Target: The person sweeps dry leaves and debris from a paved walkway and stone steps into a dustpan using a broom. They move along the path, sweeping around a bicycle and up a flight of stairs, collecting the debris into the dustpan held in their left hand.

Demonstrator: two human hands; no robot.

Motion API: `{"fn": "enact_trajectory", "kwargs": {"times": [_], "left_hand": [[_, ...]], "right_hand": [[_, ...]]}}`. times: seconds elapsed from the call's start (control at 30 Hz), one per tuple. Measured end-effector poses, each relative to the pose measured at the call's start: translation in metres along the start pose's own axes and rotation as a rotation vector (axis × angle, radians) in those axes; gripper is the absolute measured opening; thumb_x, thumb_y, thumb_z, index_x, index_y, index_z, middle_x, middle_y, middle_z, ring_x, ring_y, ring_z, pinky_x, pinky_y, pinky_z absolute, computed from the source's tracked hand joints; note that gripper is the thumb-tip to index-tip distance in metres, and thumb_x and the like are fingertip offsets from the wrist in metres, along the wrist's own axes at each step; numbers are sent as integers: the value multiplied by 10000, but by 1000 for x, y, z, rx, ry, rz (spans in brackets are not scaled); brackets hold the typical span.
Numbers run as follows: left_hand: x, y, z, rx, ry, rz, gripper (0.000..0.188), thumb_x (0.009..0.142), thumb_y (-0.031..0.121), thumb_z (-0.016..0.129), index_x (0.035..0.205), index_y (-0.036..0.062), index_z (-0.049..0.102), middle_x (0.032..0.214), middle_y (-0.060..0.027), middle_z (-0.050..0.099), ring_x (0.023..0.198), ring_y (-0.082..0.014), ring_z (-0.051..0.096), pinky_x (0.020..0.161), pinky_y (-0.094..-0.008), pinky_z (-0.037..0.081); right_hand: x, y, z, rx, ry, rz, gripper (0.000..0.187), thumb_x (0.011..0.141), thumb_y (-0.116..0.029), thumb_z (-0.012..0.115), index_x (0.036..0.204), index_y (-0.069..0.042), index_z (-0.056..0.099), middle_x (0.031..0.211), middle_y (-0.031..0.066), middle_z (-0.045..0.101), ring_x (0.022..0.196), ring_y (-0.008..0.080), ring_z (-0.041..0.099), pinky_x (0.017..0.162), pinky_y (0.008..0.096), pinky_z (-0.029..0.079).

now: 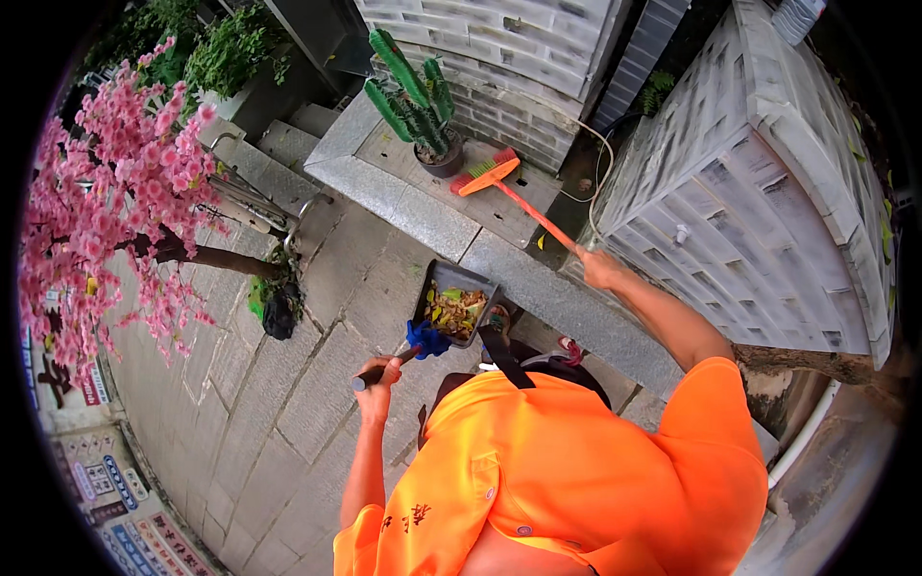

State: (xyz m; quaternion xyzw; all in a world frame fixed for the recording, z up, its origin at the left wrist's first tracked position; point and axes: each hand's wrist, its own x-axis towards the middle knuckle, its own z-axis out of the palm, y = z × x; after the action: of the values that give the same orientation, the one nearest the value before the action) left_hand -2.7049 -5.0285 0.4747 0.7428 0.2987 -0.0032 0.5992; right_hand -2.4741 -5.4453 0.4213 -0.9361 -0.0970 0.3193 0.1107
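My left hand (377, 376) is closed round the dark handle of a dustpan (425, 288). Dry leaves (455, 309), brown and yellow, lie in its grey pan, and a blue cloth or bag (425, 338) is bunched where handle meets pan. My right hand (602, 270) grips the orange handle of a broom (533, 213), stretched out ahead to the right. The broom's orange head, with red and green bristles, rests on the raised stone ledge (384, 192) beside a potted cactus (413, 101). The pan is held before my feet, near the ledge's lower edge.
On the left stands a tree with pink blossoms (125, 163), dark and green bags (279, 312) at its trunk base. Metal rails (254, 202) and stone steps (288, 144) lie beyond. A grey brick-patterned box (740, 230) and a pale hose (607, 158) are on the right.
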Motion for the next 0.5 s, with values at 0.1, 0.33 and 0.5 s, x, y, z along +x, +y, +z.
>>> {"fn": "enact_trajectory", "kwargs": {"times": [0.1, 0.33, 0.5], "left_hand": [[44, 19, 4, 36, -83, 33, 202, 784, 179, 698, 733, -4, 631, 719, -44, 626, 650, -109, 545, 607, -247, 431], [131, 63, 10, 156, -219, 177, 191, 776, 172, 700, 761, -12, 650, 708, -48, 639, 630, -83, 513, 577, -260, 420], [204, 107, 39, 309, -418, 287, 214, 763, 198, 711, 741, -7, 655, 526, -36, 543, 532, -64, 442, 503, -266, 394]], "right_hand": [[-29, 44, 2, 124, 46, -99, 520, 779, -15, 427, 1295, -78, 418, 956, 272, 608, 915, 390, 604, 766, 489, 470], [-147, -32, -82, 422, -96, 150, 578, 791, -51, 468, 1353, -75, 332, 750, 223, 596, 579, 344, 598, 551, 396, 483], [-90, -70, -27, 376, 9, 256, 546, 803, -32, 441, 1339, -61, 341, 856, 281, 599, 754, 400, 613, 657, 466, 474]]}}
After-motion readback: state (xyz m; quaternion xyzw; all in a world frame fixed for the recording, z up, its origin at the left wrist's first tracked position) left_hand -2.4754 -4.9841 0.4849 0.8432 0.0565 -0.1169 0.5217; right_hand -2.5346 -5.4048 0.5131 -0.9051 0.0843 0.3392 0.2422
